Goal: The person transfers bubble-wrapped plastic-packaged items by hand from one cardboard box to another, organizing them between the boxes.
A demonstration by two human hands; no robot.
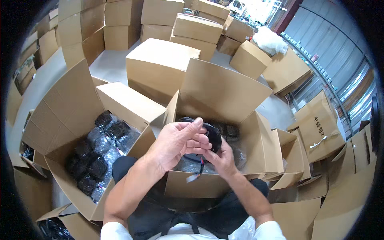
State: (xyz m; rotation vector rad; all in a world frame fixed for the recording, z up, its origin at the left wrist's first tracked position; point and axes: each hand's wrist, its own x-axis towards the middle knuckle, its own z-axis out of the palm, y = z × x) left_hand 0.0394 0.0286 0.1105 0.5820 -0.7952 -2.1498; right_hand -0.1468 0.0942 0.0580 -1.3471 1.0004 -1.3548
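My right hand [225, 160] grips a round black part [213, 138] with wires, over the open carton in front of me. Coloured wires [201, 165] hang below the part and end in a pale connector [193, 177]. Close against the part's left side is my left hand [180, 144], its fingers curled and closed; what they pinch, if anything, is hidden. In the front carton [200, 185], more dark parts [230, 130] and bubble wrap [240, 158] lie behind my hands.
To the left, an open carton [76, 202] holds several black parts [97, 166] on bubble wrap. A closed box [156, 72] stands beyond the front carton. Smaller open cartons [290, 154] crowd the right side, and stacked boxes [196, 30] fill the back.
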